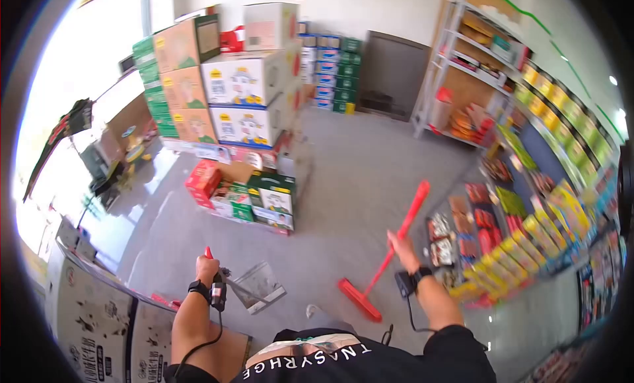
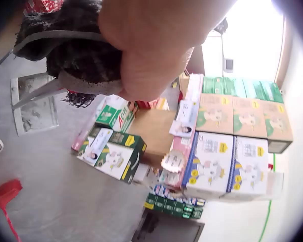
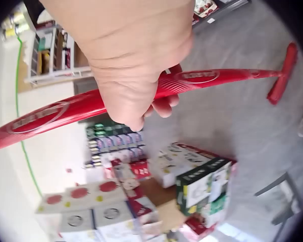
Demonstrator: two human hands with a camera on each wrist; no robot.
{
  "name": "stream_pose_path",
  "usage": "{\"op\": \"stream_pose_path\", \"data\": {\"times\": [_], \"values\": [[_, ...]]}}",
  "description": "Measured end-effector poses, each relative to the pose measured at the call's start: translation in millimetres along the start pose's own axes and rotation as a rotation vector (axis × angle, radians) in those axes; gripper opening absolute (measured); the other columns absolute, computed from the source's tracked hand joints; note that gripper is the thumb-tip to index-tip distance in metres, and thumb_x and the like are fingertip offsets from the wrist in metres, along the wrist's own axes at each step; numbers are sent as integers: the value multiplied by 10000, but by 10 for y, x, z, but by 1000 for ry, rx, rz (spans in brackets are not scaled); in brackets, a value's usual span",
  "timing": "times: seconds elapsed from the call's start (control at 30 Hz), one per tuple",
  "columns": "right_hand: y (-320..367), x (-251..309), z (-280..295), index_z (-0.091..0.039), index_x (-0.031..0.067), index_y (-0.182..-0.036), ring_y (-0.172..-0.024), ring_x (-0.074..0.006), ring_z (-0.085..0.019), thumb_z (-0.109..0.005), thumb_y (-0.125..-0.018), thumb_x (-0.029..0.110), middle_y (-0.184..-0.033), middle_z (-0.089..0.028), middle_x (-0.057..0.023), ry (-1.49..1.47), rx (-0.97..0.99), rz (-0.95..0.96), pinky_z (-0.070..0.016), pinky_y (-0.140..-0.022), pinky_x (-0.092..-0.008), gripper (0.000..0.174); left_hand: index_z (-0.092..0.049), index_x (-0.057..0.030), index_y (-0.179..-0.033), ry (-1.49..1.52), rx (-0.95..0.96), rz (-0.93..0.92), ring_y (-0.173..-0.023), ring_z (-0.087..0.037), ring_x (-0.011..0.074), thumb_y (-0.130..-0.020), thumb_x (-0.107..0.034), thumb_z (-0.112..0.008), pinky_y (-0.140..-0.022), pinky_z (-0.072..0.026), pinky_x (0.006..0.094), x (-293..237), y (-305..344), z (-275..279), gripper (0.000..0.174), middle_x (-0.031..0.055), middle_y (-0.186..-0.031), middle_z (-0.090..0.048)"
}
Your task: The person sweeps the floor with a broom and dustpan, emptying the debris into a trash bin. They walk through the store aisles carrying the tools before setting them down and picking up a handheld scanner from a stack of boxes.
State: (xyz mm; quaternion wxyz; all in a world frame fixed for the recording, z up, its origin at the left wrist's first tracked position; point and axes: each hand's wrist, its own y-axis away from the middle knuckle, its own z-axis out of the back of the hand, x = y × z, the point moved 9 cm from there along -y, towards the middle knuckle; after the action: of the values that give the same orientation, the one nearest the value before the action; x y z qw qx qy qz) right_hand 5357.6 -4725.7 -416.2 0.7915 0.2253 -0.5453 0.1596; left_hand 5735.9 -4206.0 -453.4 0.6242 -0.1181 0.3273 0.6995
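Note:
My right hand [image 1: 403, 247] grips the handle of a red broom [image 1: 410, 214], fingers wrapped round it in the right wrist view. The broom's head [image 1: 360, 300] is down at the floor in front of me. My left hand [image 1: 207, 269] holds a long-handled dustpan, a red tip showing above the fist. Its pan [image 1: 269, 281] is low over the grey floor, left of the broom head. Dark, frayed material with a grey band [image 2: 76, 55] hangs beside the left hand in the left wrist view; my palm hides part of the handle.
Stacked milk cartons [image 1: 241, 82] stand ahead on the left, with opened gift boxes [image 1: 271, 196] low in front. Snack shelves [image 1: 522, 251] line the right side. White cartons [image 1: 99, 317] stand close on my left. A metal rack [image 1: 456, 66] is at the back.

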Motion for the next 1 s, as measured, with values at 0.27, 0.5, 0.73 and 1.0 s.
{"op": "stream_pose_path", "data": {"times": [0.27,0.5,0.73,1.0], "values": [[-441,866,-2813,-426,95,-511,-389,-72,-396,-615,-761,230,-450,-416,30,110,512,196,-301,-376,-243,341,-594,3,-843,-23,-108,164,-791,-599,321,-623,-144,-562,-671,-476,374,274,-1220,507,267,189,-818,-607],[-247,2277,-5060,-443,62,-496,-426,-61,-341,-613,-775,244,-448,-394,31,-18,937,291,-287,-403,-247,374,-593,-24,-899,21,-98,260,-885,-577,293,-641,-154,-562,-748,-452,356,318,-2309,1073,291,178,-898,-598],[-310,3475,-6997,-423,84,-478,-413,-36,-321,-635,-761,192,-452,-369,59,-173,984,397,-263,-393,-215,369,-611,-40,-868,4,-87,372,-878,-583,258,-616,-187,-617,-757,-445,326,601,-3359,1917,292,137,-893,-607],[-25,4255,-9035,-444,43,-511,-445,-44,-351,-618,-771,185,-462,-395,35,-142,1075,660,-298,-404,-245,343,-597,21,-736,119,-192,338,-744,-603,253,-589,-208,-586,-680,-454,336,1086,-4548,2978,273,157,-738,-602]]}}
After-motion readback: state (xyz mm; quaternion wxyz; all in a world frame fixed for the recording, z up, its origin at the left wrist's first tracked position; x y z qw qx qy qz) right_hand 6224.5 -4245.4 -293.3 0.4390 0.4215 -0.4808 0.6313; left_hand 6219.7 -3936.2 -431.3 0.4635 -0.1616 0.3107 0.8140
